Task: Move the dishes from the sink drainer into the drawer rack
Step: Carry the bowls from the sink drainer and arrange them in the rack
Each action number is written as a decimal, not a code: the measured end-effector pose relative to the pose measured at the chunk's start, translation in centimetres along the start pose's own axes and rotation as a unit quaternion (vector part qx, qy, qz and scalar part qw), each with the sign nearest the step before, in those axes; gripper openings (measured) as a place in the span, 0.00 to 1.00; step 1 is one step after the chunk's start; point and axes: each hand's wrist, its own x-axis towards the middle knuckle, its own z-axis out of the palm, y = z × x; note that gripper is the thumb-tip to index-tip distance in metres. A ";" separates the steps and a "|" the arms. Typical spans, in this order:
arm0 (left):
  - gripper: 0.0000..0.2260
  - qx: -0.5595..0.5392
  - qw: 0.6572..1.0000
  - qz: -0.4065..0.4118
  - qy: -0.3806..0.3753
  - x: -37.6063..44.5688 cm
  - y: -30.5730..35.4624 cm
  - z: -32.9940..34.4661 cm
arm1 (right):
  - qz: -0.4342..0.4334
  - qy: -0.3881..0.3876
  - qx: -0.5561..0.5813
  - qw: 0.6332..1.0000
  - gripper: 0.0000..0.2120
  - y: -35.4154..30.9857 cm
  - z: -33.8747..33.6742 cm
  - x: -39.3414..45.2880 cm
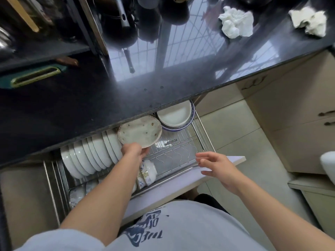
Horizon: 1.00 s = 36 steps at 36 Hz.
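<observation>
L hand (133, 150) gripping speckled plate (139, 131) by near rim, above drawer rack (181, 149), right of upright bowls (90, 156). R hand (215, 167) fingers spread, holding nothing.

Left bare forearm (101, 194) stretched forward from a pale grey short sleeve (59, 240), wrist straight. Left hand (133, 151) at the near rim of a speckled cream round plate (139, 131), fingers curled under the rim and gripping it. Right bare forearm (272, 201) angled in from the right side, wrist slightly bent. Right hand (215, 166) hanging free above the near right corner of the drawer, palm turned leftward, fingers spread and relaxed, touching nothing.
</observation>
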 end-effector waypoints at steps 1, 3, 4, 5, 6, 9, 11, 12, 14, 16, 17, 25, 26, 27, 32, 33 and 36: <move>0.24 0.007 1.000 0.002 0.018 0.6 0.0 0.1 | 0.001 0.001 0.000 1.000 0.11 0.0 -0.1 -0.1; 0.22 0.007 0.999 -0.004 0.049 1.4 0.2 0.4 | 0.006 0.007 0.006 1.000 0.10 0.1 -0.3 -0.2; 0.20 0.006 0.998 -0.007 0.066 1.7 0.3 0.5 | 0.009 0.010 0.011 1.000 0.10 0.2 -0.4 -0.3; 0.18 0.012 0.997 -0.009 0.081 2.0 0.5 0.5 | 0.011 0.013 0.014 1.000 0.10 0.2 -0.5 -0.4; 0.16 0.036 0.994 -0.004 0.099 1.9 0.7 0.5 | 0.013 0.016 0.014 1.000 0.10 0.3 -0.7 -0.4; 0.10 0.131 0.986 -0.008 0.105 2.3 1.0 0.1 | 0.017 0.027 0.008 0.999 0.10 0.6 -1.0 -0.7; 0.11 0.196 0.978 -0.019 0.066 2.3 0.7 -0.3 | 0.020 0.033 0.002 0.999 0.11 0.7 -1.2 -0.8; 0.13 0.221 0.974 -0.017 0.057 2.3 0.5 -0.4 | 0.022 0.038 0.001 0.999 0.10 0.8 -1.2 -0.8; 0.18 0.239 0.970 -0.006 0.049 2.2 0.3 -0.5 | 0.027 0.045 0.000 0.999 0.11 1.0 -1.3 -1.0; 0.19 0.240 0.969 0.005 0.050 2.5 0.2 -0.4 | 0.035 0.050 0.000 0.998 0.11 1.3 -1.5 -1.2; 0.20 0.237 0.970 0.012 0.053 2.7 0.3 -0.4 | 0.039 0.052 -0.001 0.998 0.11 1.5 -1.6 -1.2; 0.16 0.281 0.959 -0.002 0.033 2.5 0.8 -0.9 | 0.056 0.057 0.002 0.997 0.10 2.1 -2.1 -1.2; 0.16 0.288 0.957 -0.006 0.033 2.1 0.8 -1.1 | 0.055 0.054 0.005 0.997 0.10 2.0 -2.1 -1.2; 0.16 0.291 0.956 -0.009 0.031 1.6 0.7 -1.4 | 0.055 0.051 0.008 0.997 0.10 1.9 -2.1 -1.2; 0.11 0.324 0.946 0.004 -0.010 -2.8 -0.1 -2.3 | 0.056 0.032 0.040 0.997 0.09 1.1 -2.1 -0.8; 0.12 0.330 0.943 0.011 -0.032 -4.0 -0.4 -2.1 | 0.056 0.027 0.051 0.997 0.09 0.8 -2.2 -0.6; 0.11 0.362 0.924 0.027 -0.119 -8.4 -0.6 -0.8 | 0.052 0.013 0.074 0.996 0.09 -0.4 -2.7 -0.1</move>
